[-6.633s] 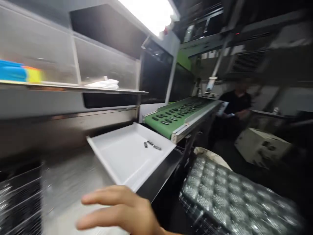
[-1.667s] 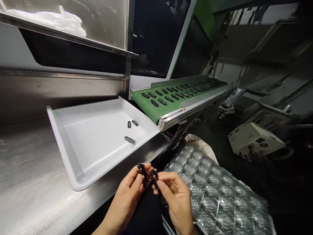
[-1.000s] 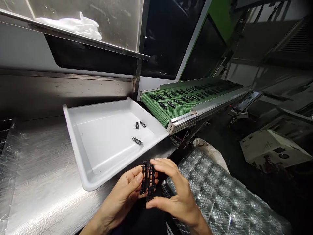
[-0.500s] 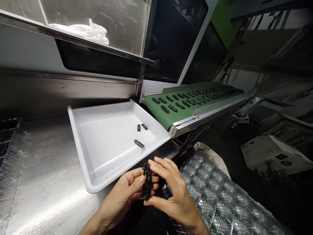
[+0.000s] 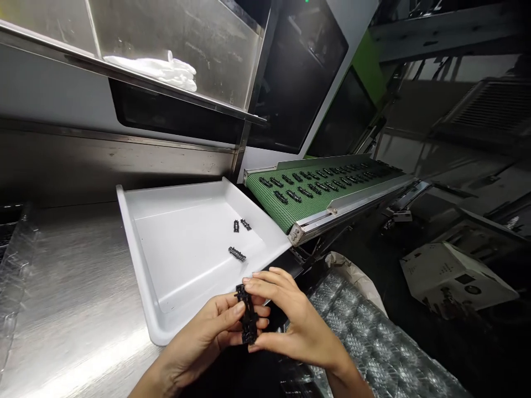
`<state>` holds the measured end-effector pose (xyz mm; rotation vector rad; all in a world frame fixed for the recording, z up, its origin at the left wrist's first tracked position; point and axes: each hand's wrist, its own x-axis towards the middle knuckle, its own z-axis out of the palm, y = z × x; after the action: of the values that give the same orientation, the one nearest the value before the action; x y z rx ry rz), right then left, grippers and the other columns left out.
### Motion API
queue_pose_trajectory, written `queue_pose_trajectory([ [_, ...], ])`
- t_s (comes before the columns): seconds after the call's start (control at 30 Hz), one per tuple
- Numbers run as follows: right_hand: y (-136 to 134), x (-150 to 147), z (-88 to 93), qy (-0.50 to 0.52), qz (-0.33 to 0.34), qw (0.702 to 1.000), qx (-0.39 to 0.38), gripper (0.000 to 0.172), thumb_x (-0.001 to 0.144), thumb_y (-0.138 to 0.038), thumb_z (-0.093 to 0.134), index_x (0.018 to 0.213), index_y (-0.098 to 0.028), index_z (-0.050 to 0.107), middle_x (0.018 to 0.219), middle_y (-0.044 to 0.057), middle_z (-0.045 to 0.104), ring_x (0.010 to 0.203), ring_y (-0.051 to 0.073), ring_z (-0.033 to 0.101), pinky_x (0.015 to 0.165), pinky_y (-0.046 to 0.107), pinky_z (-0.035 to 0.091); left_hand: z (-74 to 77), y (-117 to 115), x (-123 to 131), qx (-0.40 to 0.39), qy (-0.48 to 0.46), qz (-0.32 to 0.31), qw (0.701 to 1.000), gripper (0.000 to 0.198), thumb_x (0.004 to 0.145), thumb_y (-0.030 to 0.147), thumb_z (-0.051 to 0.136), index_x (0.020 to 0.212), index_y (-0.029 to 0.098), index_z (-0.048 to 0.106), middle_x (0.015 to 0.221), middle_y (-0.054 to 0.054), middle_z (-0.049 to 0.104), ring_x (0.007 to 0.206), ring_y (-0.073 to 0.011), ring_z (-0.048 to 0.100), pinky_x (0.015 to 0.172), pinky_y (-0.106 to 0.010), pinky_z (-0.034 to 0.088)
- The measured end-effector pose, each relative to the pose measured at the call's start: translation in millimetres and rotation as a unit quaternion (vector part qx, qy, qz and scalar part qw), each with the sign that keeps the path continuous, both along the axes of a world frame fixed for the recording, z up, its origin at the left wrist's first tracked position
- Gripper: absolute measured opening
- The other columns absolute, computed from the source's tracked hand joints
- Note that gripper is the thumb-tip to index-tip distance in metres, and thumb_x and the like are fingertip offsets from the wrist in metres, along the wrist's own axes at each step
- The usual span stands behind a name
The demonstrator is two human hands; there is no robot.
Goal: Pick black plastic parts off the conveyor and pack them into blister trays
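Note:
A black, slotted plastic part (image 5: 248, 316) stands roughly upright between my two hands, in front of the white tray's near edge. My left hand (image 5: 211, 326) grips its left side with thumb and fingers. At its top and bottom ends, the fingertips and thumb of my right hand (image 5: 290, 318) clasp the same part. Inside the white tray (image 5: 182, 249) lie three similar parts: one near the front (image 5: 237, 254) and two close together farther back (image 5: 236, 225). More black parts lie in rows on the green conveyor belt (image 5: 271, 209), whose end meets the tray's right corner.
Stacked clear plastic blister trays (image 5: 365, 337) fill the lower right beside a pale bag (image 5: 352, 276). White gloves (image 5: 160, 71) rest on a metal shelf above the steel table (image 5: 78, 276). Another clear tray (image 5: 19, 298) lies at the far left. A white machine box (image 5: 452, 276) stands at right.
The view has shifted, so the tray and belt appear slightly lower. The held part now leans a little more to the left at its top; both hands keep their hold.

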<state>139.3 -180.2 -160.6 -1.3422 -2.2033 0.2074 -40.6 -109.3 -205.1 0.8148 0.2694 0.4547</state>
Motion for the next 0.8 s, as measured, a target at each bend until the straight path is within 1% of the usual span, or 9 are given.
queue_pose_trajectory([
  [0.23, 1, -13, 6.6, -0.05, -0.016, 0.999, 0.012, 0.07, 0.077, -0.024, 0.078, 0.137, -0.027, 0.043, 0.134, 0.007, 0.059, 0.128, 0.025, 0.049, 0.116, 0.046, 0.023, 0.1, 3, -2, 0.032, 0.002, 0.029, 0.999, 0.034, 0.078, 0.037, 0.076, 0.105, 0.017, 0.073, 0.094, -0.01, 0.071, 0.089, -0.0216, 0.065, 0.074, -0.027, 0.05],
  [0.33, 2, -12, 11.4, -0.035, 0.016, 0.999, -0.006, 0.071, 0.074, -0.029, 0.081, 0.137, -0.027, 0.046, 0.135, 0.008, 0.058, 0.13, 0.026, 0.048, 0.116, 0.047, 0.026, -0.5, 2, -3, 0.038, -0.002, 0.043, 0.998, 0.034, 0.071, 0.037, 0.082, 0.096, 0.015, 0.074, 0.09, -0.009, 0.071, 0.086, -0.0215, 0.065, 0.074, -0.028, 0.049],
  [0.4, 11, -2, 18.4, -0.012, 0.051, 0.998, -0.036, 0.073, 0.07, -0.037, 0.084, 0.134, -0.027, 0.051, 0.134, 0.008, 0.059, 0.127, 0.026, 0.051, 0.112, 0.042, 0.034, -2.0, 0, -5, 0.033, -0.001, 0.055, 0.998, 0.033, 0.068, 0.037, 0.084, 0.091, 0.015, 0.074, 0.087, -0.008, 0.072, 0.084, -0.0216, 0.065, 0.077, -0.03, 0.049],
  [0.43, 20, 6, 22.9, -0.007, 0.03, 0.999, -0.041, 0.068, 0.071, -0.04, 0.083, 0.131, -0.026, 0.054, 0.132, 0.007, 0.061, 0.123, 0.025, 0.054, 0.108, 0.038, 0.04, -3.1, 0, -6, 0.025, -0.002, 0.058, 0.998, 0.033, 0.068, 0.036, 0.084, 0.091, 0.016, 0.074, 0.086, -0.008, 0.072, 0.084, -0.0218, 0.066, 0.08, -0.031, 0.049],
  [0.5, 47, 26, 32.5, -0.02, -0.106, 0.994, -0.016, 0.046, 0.081, -0.04, 0.074, 0.122, -0.025, 0.061, 0.123, 0.005, 0.066, 0.111, 0.023, 0.062, 0.098, 0.033, 0.048, -5.1, -1, -7, 0.012, -0.006, 0.065, 0.998, 0.034, 0.068, 0.036, 0.084, 0.093, 0.016, 0.073, 0.087, -0.008, 0.072, 0.083, -0.0215, 0.067, 0.082, -0.032, 0.049],
  [0.57, 84, 50, 41.3, -0.055, -0.291, 0.954, 0.041, 0.027, 0.092, -0.033, 0.059, 0.116, -0.021, 0.064, 0.115, 0.008, 0.068, 0.104, 0.023, 0.063, 0.092, 0.034, 0.048, -6.2, -2, -7, 0.011, -0.009, 0.07, 0.997, 0.037, 0.07, 0.038, 0.082, 0.099, 0.017, 0.072, 0.09, -0.008, 0.072, 0.082, -0.0203, 0.067, 0.08, -0.031, 0.049],
  [0.6, 104, 61, 44.9, -0.065, -0.332, 0.94, 0.051, 0.025, 0.094, -0.028, 0.056, 0.115, -0.018, 0.064, 0.114, 0.011, 0.067, 0.105, 0.025, 0.062, 0.092, 0.037, 0.047, -6.2, -2, -7, 0.012, -0.011, 0.074, 0.997, 0.039, 0.072, 0.039, 0.081, 0.103, 0.017, 0.071, 0.091, -0.008, 0.072, 0.081, -0.0194, 0.066, 0.079, -0.03, 0.05],
  [0.7, 156, 86, 51.9, -0.085, -0.389, 0.917, 0.043, 0.025, 0.089, -0.019, 0.059, 0.111, -0.011, 0.065, 0.111, 0.019, 0.066, 0.106, 0.031, 0.06, 0.089, 0.041, 0.046, -3.9, -4, -5, 0.001, -0.028, 0.088, 0.996, 0.044, 0.074, 0.042, 0.078, 0.111, 0.02, 0.069, 0.09, -0.006, 0.071, 0.078, -0.0168, 0.065, 0.076, -0.028, 0.051],
  [0.8, 176, 91, 56.8, -0.084, -0.391, 0.916, 0.026, 0.019, 0.085, -0.014, 0.06, 0.102, -0.01, 0.068, 0.104, 0.018, 0.068, 0.102, 0.032, 0.062, 0.087, 0.041, 0.046, -0.1, -5, -6, -0.013, -0.041, 0.11, 0.993, 0.036, 0.076, 0.042, 0.077, 0.103, 0.02, 0.07, 0.091, -0.005, 0.071, 0.079, -0.0157, 0.065, 0.079, -0.028, 0.051],
])
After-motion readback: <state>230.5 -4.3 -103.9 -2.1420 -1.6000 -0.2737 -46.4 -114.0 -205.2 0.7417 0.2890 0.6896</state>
